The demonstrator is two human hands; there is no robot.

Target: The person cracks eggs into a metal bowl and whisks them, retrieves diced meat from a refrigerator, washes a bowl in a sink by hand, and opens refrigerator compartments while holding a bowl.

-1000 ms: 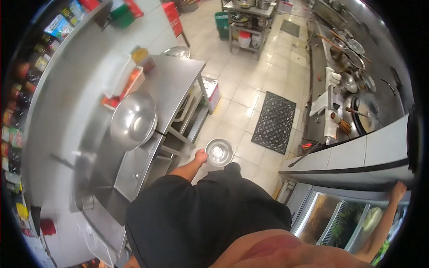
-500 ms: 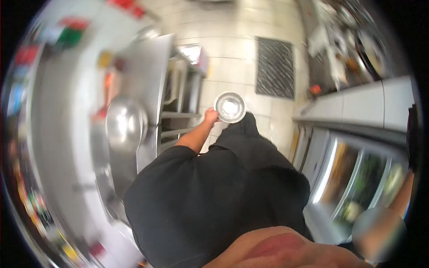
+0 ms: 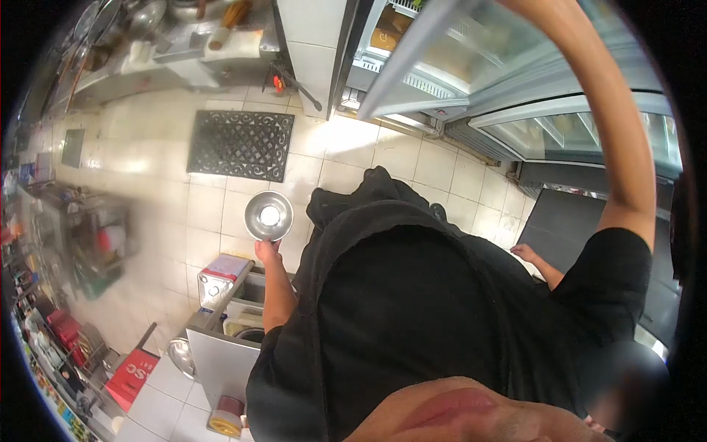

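My left hand [image 3: 268, 250] is closed on the rim of a round stainless steel bowl [image 3: 269, 216], held out low over the tiled floor. The bowl's shiny inside faces up, and I see nothing in it. My right arm [image 3: 615, 147] stretches up along the right side towards an open glass fridge door [image 3: 423, 55]. The hand at its end lies beyond the top edge of the view. Behind that door, part of the fridge's lit inside [image 3: 387, 38] shows.
Another person's hand [image 3: 526, 253] is beside me on the right. A black floor mat [image 3: 241, 145] lies ahead. On the left stand a steel counter [image 3: 221, 361] and a red box [image 3: 132, 377]. Pans and utensils lie on the worktop [image 3: 177, 55] at the back.
The view has swung right towards the fridges. My right arm has come up into view, and a fridge door now stands open. The bowl stays in my left hand.
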